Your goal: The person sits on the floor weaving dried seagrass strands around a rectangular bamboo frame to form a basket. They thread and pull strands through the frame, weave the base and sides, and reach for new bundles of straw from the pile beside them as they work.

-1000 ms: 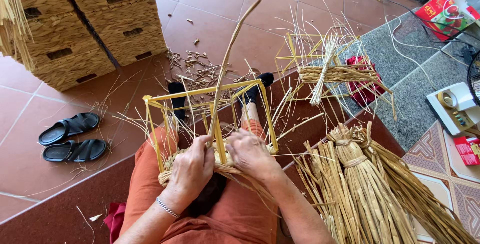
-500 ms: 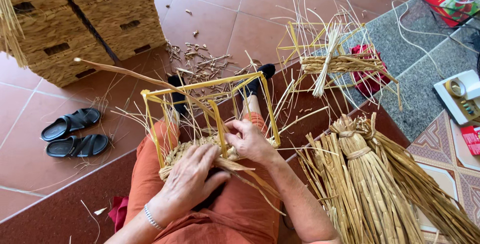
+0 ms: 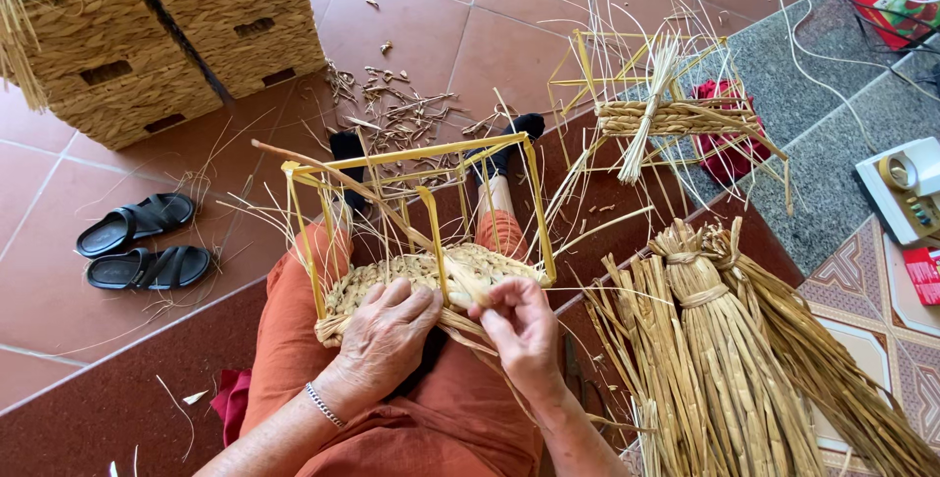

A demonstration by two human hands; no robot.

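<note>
left hand [image 3: 387,325] presses the half-woven basket [image 3: 431,276] flat on the lap so the yellow frame [image 3: 411,159] stays put, fingers spread, not clenched. right hand [image 3: 524,325] pinches a straw strand [image 3: 343,175]. spare straw bundle [image 3: 725,359] lies alongside.

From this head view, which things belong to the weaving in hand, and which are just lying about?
In the work:
- left hand, pressing the woven base
- right hand, pinching a straw strand
- yellow wire frame on the lap
- bundle of straw, close by the right hand

Lying about:
- black sandals
- stacked woven baskets
- second frame, partly woven
- straw scraps on the tiles
</note>
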